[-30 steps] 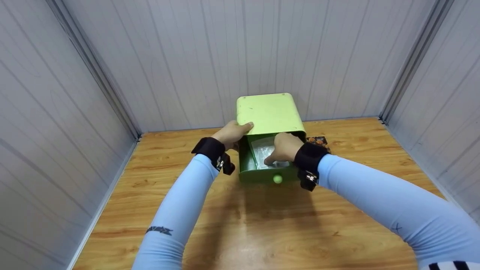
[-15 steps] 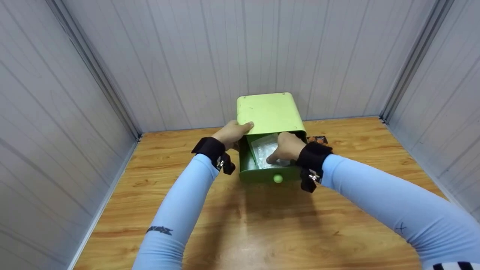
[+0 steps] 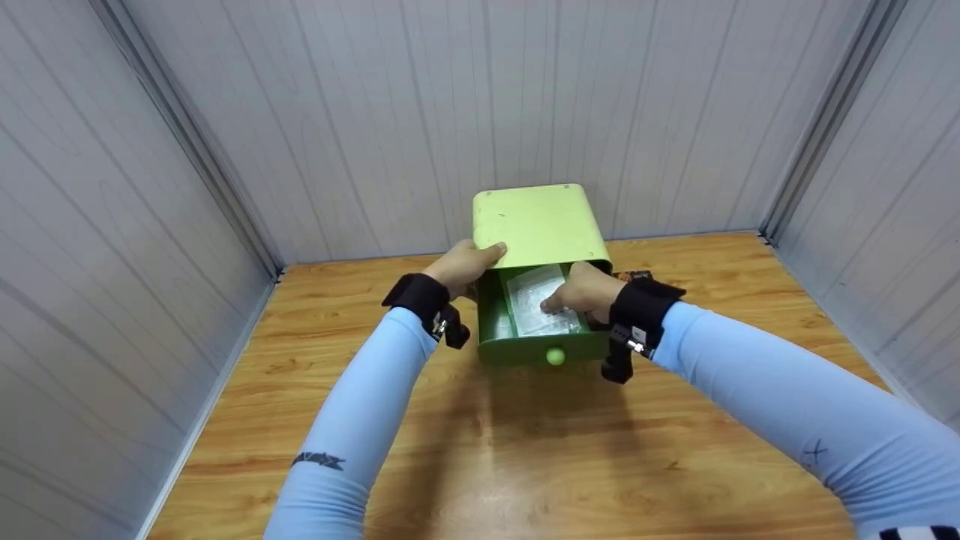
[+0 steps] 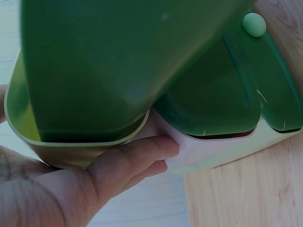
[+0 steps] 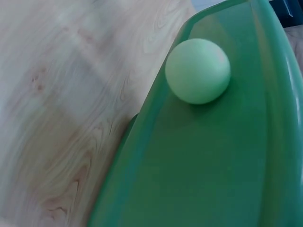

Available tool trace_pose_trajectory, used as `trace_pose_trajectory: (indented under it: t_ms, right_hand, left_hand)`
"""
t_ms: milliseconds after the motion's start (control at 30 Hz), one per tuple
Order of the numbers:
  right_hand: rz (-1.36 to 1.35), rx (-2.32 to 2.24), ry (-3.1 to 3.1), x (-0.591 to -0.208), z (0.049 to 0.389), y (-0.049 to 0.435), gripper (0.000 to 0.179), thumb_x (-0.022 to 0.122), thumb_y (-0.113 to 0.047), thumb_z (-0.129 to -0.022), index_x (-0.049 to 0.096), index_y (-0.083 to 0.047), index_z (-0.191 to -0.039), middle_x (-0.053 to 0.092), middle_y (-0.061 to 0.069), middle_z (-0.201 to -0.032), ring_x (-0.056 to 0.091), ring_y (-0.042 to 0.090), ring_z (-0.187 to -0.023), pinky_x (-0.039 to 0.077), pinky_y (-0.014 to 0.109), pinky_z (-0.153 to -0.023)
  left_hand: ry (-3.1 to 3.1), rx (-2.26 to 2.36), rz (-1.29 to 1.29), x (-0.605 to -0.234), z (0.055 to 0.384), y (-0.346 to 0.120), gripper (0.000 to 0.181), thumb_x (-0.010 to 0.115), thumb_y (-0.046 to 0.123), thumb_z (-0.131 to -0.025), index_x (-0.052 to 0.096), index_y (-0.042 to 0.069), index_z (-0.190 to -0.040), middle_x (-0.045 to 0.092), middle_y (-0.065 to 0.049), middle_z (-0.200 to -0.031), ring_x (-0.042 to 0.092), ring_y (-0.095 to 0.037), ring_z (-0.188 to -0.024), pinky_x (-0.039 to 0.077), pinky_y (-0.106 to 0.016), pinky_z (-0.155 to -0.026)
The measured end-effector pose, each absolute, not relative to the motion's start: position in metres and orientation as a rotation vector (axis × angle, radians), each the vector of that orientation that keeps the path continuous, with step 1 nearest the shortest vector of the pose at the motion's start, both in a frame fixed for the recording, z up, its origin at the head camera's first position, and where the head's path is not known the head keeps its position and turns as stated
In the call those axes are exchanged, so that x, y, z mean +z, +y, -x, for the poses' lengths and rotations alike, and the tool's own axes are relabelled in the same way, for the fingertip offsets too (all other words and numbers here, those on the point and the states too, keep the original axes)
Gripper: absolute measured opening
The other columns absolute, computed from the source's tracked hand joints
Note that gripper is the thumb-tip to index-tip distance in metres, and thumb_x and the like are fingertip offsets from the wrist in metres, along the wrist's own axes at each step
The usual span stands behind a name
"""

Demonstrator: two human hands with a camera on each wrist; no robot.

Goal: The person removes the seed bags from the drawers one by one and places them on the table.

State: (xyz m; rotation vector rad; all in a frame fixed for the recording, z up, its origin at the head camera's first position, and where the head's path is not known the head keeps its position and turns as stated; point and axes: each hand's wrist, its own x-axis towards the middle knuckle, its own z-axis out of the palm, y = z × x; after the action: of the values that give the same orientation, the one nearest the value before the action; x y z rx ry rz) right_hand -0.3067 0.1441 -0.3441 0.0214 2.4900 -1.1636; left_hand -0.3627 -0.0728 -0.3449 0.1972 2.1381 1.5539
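Observation:
A light-green drawer cabinet (image 3: 536,225) stands against the back wall, its dark green top drawer (image 3: 517,349) pulled out. My left hand (image 3: 461,268) grips the cabinet's front left edge, thumb on the top and fingers along the side; the left wrist view shows these fingers (image 4: 137,158) under the rim. Inside the drawer lies a clear plastic packet (image 3: 534,304) with whitish contents, too blurred to identify. My right hand (image 3: 589,291) reaches in from the right and pinches the packet, its thumb across the top; the other fingers are hidden. In the right wrist view only the drawer front (image 5: 203,156) shows.
A round pale-green knob (image 3: 555,356) sticks out from the drawer front. Lower drawers (image 4: 213,94) sit shut beneath. A dark, orange-patterned item (image 3: 637,276) lies right of the cabinet, partly hidden by my wrist. Panel walls enclose the wooden table (image 3: 420,450).
My right hand has shifted slightly right inside the drawer, showing more of the packet, which has moved a little up and right. My left hand stays on the cabinet.

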Motion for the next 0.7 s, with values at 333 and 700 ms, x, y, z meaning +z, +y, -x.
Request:
trace_pose_trajectory:
  t_ms: [333, 700]
  right_hand:
    - [-0.108, -1.263, 2.444, -0.3450, 0.3088, 0.1416, 0.050, 0.070, -0.009, -0.089, 0.044, 0.008, -0.128, 0.044, 0.016, -0.124, 0.046, 0.025, -0.091, 0.040, 0.031, -0.071]
    - [-0.176, -1.411, 2.378, -0.3439, 0.3108, 0.1476, 0.076, 0.062, -0.008, -0.092, 0.017, 0.009, -0.150, 0.030, 0.021, -0.145, 0.040, 0.029, -0.107, 0.039, 0.032, -0.082]
  left_hand:
    - [2.123, 1.566, -0.208, -0.3453, 0.3636, -0.0751, 0.057, 0.046, 0.039, -0.104, 0.050, -0.012, -0.129, 0.061, -0.033, -0.120, 0.064, -0.043, -0.107, 0.057, -0.045, -0.075]
    - [2.129, 1.556, -0.200, -0.3466, 0.3651, -0.0748, 0.055, 0.046, 0.041, -0.104, 0.052, -0.009, -0.126, 0.064, -0.029, -0.115, 0.067, -0.037, -0.100, 0.057, -0.045, -0.077]
